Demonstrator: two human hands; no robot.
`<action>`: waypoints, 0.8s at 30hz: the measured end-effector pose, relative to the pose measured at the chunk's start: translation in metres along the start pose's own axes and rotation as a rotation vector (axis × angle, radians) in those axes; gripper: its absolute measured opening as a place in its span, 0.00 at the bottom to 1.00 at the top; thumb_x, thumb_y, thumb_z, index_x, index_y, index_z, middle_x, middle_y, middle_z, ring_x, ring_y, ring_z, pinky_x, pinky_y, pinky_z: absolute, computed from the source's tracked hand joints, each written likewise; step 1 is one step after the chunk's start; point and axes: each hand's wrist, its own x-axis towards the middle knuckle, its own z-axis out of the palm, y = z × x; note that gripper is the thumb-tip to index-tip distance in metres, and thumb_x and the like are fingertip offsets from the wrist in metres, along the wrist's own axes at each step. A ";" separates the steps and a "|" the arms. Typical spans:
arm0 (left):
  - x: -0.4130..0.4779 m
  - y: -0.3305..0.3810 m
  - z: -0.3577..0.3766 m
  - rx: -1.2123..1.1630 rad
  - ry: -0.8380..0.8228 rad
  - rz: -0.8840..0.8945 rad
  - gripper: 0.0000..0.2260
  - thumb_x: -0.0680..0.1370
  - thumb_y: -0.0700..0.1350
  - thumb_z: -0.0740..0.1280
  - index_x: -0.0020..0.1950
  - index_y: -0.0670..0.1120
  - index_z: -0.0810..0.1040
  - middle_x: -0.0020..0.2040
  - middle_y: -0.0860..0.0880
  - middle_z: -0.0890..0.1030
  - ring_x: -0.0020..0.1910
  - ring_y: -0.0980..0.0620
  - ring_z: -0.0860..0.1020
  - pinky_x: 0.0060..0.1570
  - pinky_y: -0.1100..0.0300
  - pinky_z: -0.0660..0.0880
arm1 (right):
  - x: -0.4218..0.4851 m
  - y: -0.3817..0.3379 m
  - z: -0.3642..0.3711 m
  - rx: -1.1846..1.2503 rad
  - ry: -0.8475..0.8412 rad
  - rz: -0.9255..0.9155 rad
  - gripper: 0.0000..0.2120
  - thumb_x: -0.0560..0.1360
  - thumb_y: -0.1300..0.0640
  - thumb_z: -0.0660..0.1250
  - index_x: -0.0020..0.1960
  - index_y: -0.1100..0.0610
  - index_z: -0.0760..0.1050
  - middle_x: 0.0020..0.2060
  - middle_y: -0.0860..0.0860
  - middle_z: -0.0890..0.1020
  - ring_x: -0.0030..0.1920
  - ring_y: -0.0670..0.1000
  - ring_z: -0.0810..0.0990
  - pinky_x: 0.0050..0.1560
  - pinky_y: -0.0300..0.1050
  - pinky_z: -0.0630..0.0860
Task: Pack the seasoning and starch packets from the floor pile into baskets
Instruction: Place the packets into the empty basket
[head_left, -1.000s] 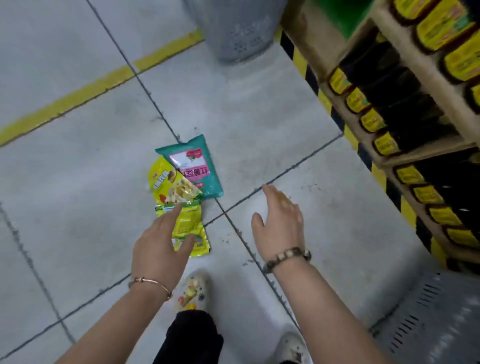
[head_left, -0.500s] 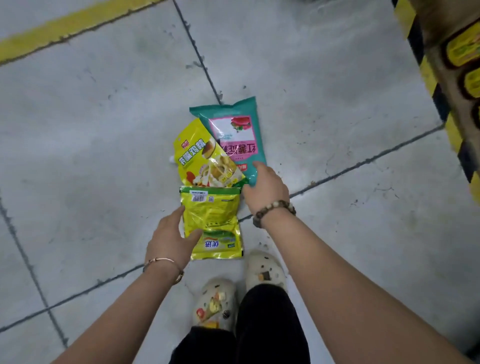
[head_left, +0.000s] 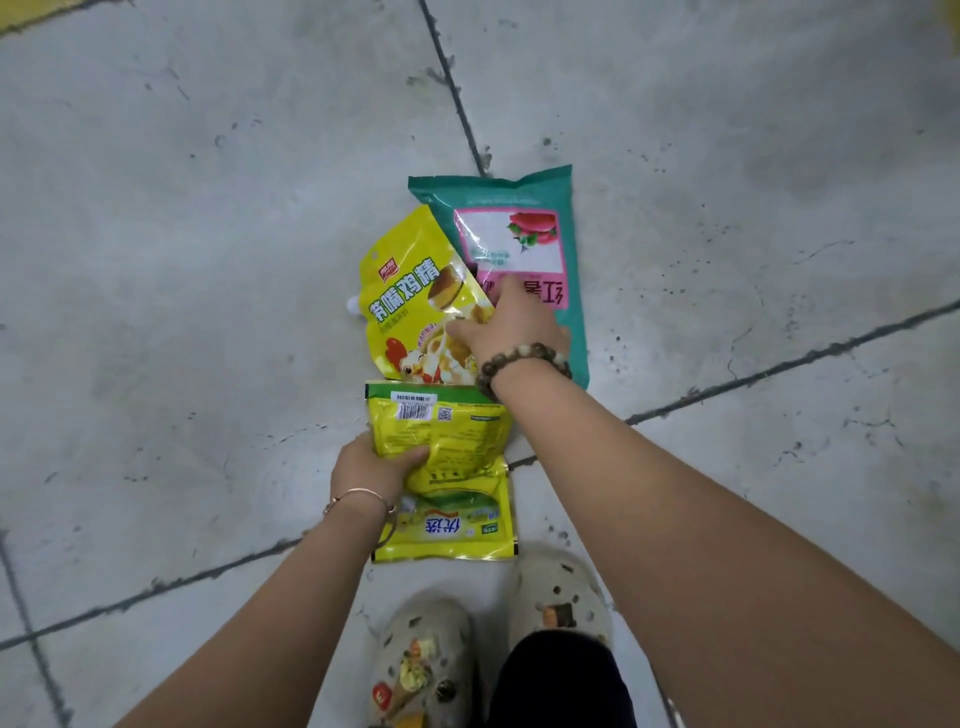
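Observation:
Three packets lie piled on the grey floor. A teal starch packet (head_left: 519, 228) is farthest from me, and a yellow chicken seasoning pouch (head_left: 410, 296) overlaps its left edge. My right hand (head_left: 511, 325) sits where the two meet. Its thumb is on the yellow pouch and its curled fingers pinch the pouch's right edge over the teal packet. Nearer me, my left hand (head_left: 369, 467) grips the left side of a green-yellow packet (head_left: 457, 431), barcode side up, thumb on top. Its labelled lower end (head_left: 452, 527) lies flat by my shoes.
My two pale clogs (head_left: 421, 660) stand just behind the pile. Dark tile seams (head_left: 779, 364) cross the floor. No basket is in view.
The view has dropped closer to the pile. My left hand has closed on the green-yellow packet. My right hand moved from the teal packet's lower edge onto the yellow pouch.

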 end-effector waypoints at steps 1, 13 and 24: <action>-0.003 0.000 0.000 -0.017 -0.020 0.018 0.14 0.71 0.42 0.74 0.55 0.41 0.79 0.51 0.41 0.82 0.50 0.42 0.80 0.55 0.47 0.76 | 0.001 -0.002 0.000 -0.002 -0.023 -0.012 0.18 0.72 0.43 0.69 0.55 0.53 0.72 0.53 0.51 0.79 0.55 0.55 0.77 0.54 0.49 0.71; -0.033 -0.005 -0.034 -0.037 -0.029 0.261 0.06 0.80 0.40 0.62 0.55 0.44 0.75 0.49 0.44 0.79 0.52 0.44 0.76 0.49 0.58 0.68 | -0.013 0.011 -0.030 0.587 0.148 -0.004 0.14 0.71 0.65 0.68 0.38 0.53 0.63 0.38 0.50 0.73 0.40 0.51 0.73 0.38 0.43 0.71; -0.038 0.038 -0.067 -0.381 0.223 0.216 0.09 0.81 0.40 0.60 0.41 0.46 0.72 0.41 0.44 0.75 0.44 0.49 0.72 0.46 0.54 0.69 | -0.061 0.018 -0.075 1.061 -0.016 -0.040 0.16 0.72 0.73 0.66 0.45 0.52 0.72 0.40 0.50 0.81 0.34 0.46 0.82 0.37 0.42 0.81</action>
